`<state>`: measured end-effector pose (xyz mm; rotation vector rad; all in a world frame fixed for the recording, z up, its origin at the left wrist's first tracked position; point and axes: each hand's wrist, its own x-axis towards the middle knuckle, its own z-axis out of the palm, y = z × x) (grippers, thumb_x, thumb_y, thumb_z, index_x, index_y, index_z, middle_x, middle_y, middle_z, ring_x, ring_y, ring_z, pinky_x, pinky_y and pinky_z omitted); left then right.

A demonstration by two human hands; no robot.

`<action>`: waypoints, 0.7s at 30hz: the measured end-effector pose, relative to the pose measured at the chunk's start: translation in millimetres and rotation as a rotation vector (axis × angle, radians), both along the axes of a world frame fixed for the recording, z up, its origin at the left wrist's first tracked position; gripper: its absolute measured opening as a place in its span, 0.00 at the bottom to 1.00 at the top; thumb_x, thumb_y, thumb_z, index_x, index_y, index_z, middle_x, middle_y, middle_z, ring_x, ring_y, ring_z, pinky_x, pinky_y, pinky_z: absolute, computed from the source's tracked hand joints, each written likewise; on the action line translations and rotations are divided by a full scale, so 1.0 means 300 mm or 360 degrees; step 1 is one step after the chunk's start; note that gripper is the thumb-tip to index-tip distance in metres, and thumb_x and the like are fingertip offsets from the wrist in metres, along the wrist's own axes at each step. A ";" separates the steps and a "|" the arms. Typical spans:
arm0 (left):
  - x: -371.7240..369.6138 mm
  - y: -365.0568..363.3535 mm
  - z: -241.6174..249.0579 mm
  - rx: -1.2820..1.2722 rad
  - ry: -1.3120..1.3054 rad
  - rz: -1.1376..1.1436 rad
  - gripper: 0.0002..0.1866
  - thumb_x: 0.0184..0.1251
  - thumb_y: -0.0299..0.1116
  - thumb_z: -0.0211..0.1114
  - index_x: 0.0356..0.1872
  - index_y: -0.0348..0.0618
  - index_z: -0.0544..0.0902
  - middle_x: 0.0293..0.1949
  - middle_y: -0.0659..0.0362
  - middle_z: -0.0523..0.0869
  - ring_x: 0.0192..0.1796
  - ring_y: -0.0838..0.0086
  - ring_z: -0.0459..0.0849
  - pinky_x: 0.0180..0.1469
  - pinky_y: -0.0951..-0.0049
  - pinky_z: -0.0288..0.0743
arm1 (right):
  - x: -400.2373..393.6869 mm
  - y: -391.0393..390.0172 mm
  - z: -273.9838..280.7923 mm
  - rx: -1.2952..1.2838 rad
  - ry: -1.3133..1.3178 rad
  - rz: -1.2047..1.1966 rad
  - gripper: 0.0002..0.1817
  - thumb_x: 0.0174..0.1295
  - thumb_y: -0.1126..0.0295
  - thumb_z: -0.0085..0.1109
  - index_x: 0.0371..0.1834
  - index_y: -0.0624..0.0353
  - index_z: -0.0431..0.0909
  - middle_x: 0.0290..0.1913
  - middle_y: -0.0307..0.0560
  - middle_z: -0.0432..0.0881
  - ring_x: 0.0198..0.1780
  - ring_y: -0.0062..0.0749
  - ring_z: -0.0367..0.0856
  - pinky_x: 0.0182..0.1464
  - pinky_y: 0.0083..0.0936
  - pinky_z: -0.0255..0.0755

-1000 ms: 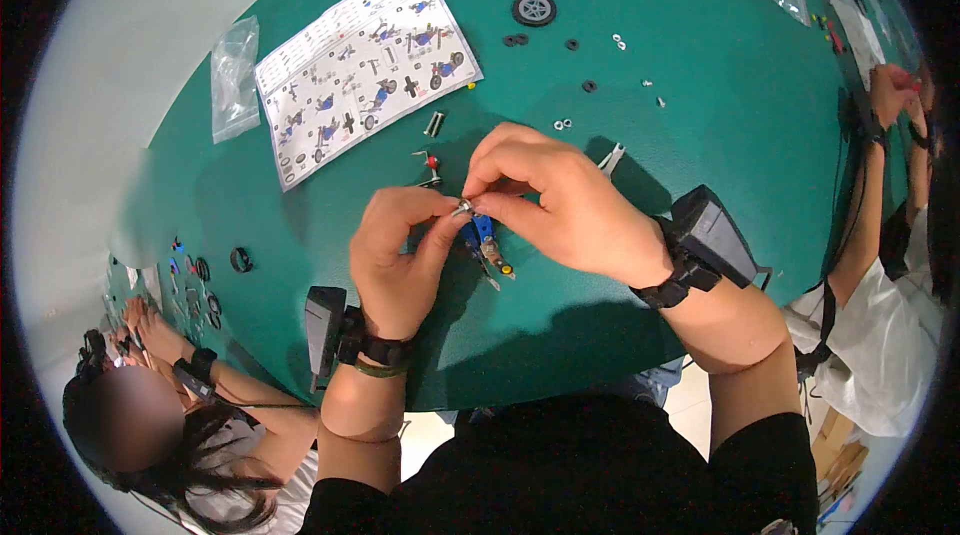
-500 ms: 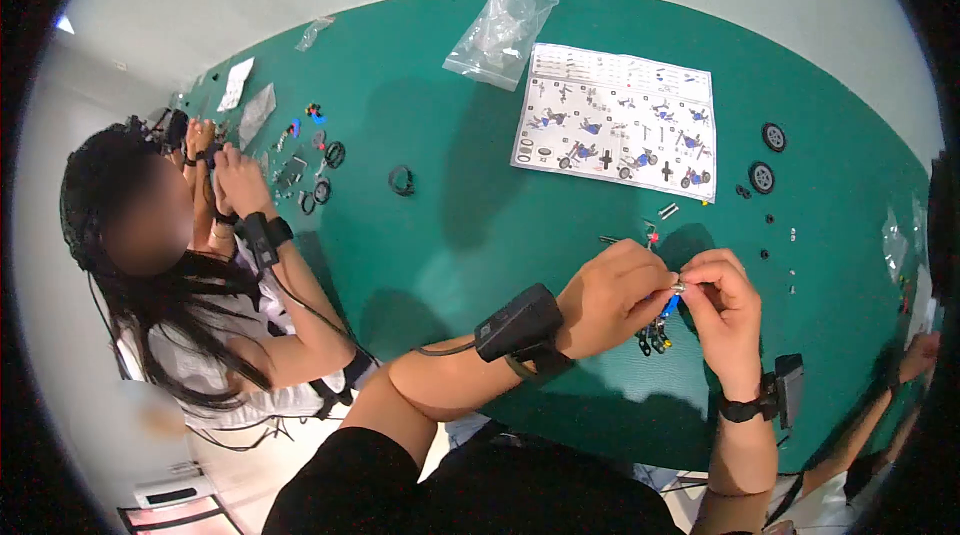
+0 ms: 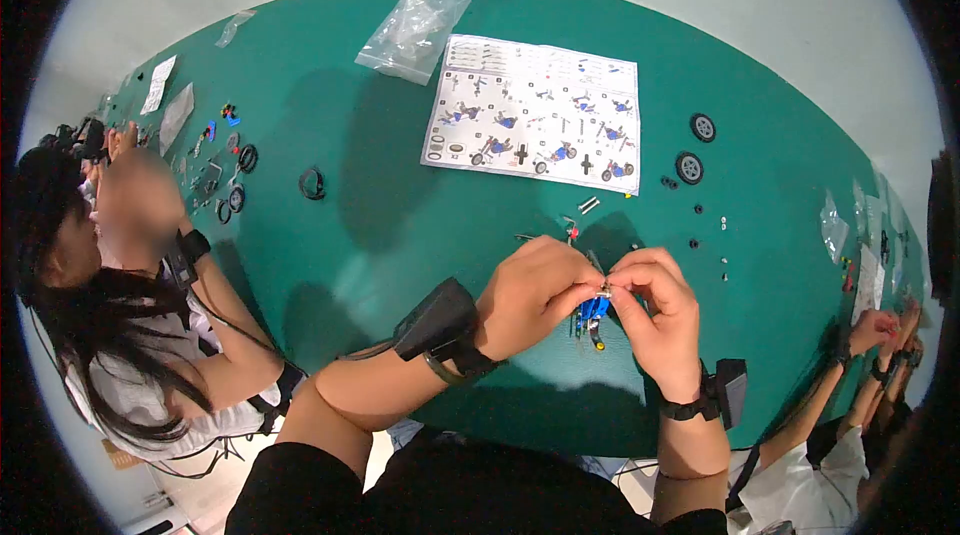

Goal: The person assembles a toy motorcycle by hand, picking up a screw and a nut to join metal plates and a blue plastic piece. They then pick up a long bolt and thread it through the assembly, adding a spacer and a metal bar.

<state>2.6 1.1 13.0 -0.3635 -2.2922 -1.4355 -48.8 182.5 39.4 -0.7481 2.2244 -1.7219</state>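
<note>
My left hand (image 3: 540, 290) and my right hand (image 3: 655, 310) meet over the green table, thumbs and forefingers pinched together. Between the fingertips is a small silvery metal piece (image 3: 604, 292), too small to make out fully. Just below it shows a partly built toy model (image 3: 595, 309) with blue and black parts and a yellow spot at its lower end. My fingers hide much of the model. Beyond my left knuckles lie a red piece (image 3: 572, 232) and two silvery rods (image 3: 589, 205).
A printed instruction sheet (image 3: 530, 150) with motorcycle pictures lies ahead, beside a clear plastic bag (image 3: 415, 30). Two wheels (image 3: 689, 168) and several small parts are to the right. A black ring (image 3: 312, 184) lies left. People (image 3: 130, 335) work on both sides.
The view has swung to the right, so the table things appear further left. The model has tilted between my fingers and shows more of its blue part. Both hands stay pinched together.
</note>
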 end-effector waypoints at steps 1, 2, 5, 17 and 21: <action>0.001 -0.002 0.001 -0.0016 -0.0005 0.0006 0.09 0.55 0.27 0.72 0.37 0.43 0.83 0.36 0.58 0.86 0.39 0.62 0.83 0.44 0.64 0.75 | 0.000 -0.001 0.001 0.0017 0.0012 0.0002 0.07 0.56 0.83 0.63 0.37 0.62 0.80 0.42 0.47 0.79 0.40 0.29 0.80 0.41 0.22 0.74; 0.006 0.000 0.002 -0.0032 -0.0010 0.0014 0.09 0.55 0.27 0.72 0.37 0.43 0.83 0.36 0.58 0.85 0.39 0.61 0.83 0.44 0.64 0.75 | 0.001 -0.002 0.003 0.0022 0.0025 0.0007 0.08 0.56 0.83 0.63 0.37 0.62 0.80 0.42 0.47 0.79 0.40 0.30 0.80 0.41 0.23 0.74; 0.006 0.002 0.009 -0.0056 -0.0004 0.0020 0.09 0.55 0.27 0.72 0.37 0.42 0.83 0.36 0.57 0.85 0.40 0.61 0.83 0.44 0.64 0.75 | 0.001 -0.002 0.008 0.0047 0.0068 0.0009 0.09 0.55 0.83 0.63 0.38 0.62 0.80 0.41 0.48 0.79 0.40 0.33 0.81 0.42 0.25 0.75; 0.012 0.010 0.001 0.0027 -0.0159 -0.0001 0.12 0.56 0.23 0.71 0.43 0.43 0.84 0.38 0.57 0.86 0.40 0.62 0.84 0.44 0.66 0.75 | -0.015 0.002 0.017 0.0147 0.0205 0.0033 0.08 0.56 0.82 0.64 0.38 0.63 0.79 0.40 0.49 0.79 0.41 0.38 0.81 0.43 0.27 0.75; 0.013 0.016 0.026 0.0145 -0.0299 0.0082 0.11 0.56 0.24 0.71 0.40 0.43 0.84 0.38 0.58 0.86 0.41 0.64 0.84 0.45 0.67 0.74 | -0.016 -0.002 0.029 0.0151 0.0297 0.0049 0.09 0.55 0.83 0.64 0.39 0.64 0.79 0.40 0.49 0.79 0.41 0.39 0.81 0.43 0.28 0.75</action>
